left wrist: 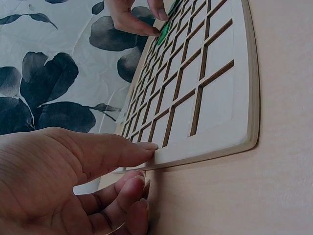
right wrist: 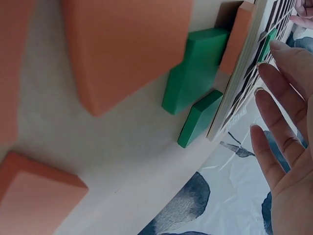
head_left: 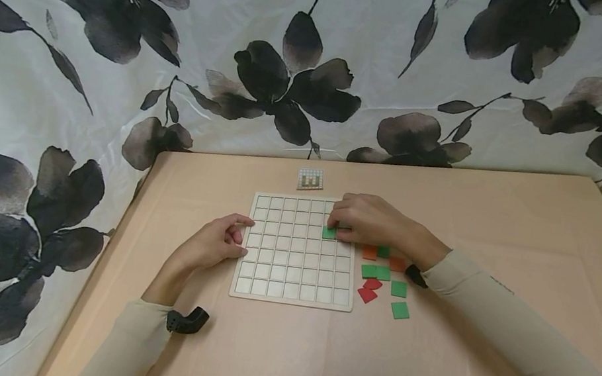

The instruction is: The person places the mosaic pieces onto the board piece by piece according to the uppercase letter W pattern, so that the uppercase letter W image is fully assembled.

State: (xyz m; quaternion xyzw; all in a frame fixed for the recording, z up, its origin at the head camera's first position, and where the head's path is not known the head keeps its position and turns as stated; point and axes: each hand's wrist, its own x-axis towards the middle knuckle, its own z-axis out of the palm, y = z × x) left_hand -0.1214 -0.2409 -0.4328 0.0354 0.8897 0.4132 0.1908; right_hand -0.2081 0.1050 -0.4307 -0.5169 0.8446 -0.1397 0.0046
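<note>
A white board with a grid of square recesses (head_left: pixel 283 249) lies on the table. My left hand (head_left: pixel 209 242) is at its left edge, thumb resting on the rim and the other fingers beside the edge in the left wrist view. Over the board's upper right, my right hand (head_left: pixel 364 219) pinches a green square tile (head_left: pixel 328 233) between thumb and fingertip, close to the grid. The same tile (right wrist: pixel 268 45) shows by the thumb in the right wrist view. The right hand covers some recesses in the head view.
Right of the board lie several green tiles (head_left: pixel 399 288), orange tiles (head_left: pixel 398 263) and red pieces (head_left: pixel 367 295). A small card with a grid pattern (head_left: pixel 311 180) lies behind the board. Floral cloth (head_left: pixel 325 51) hangs past the table's far edge.
</note>
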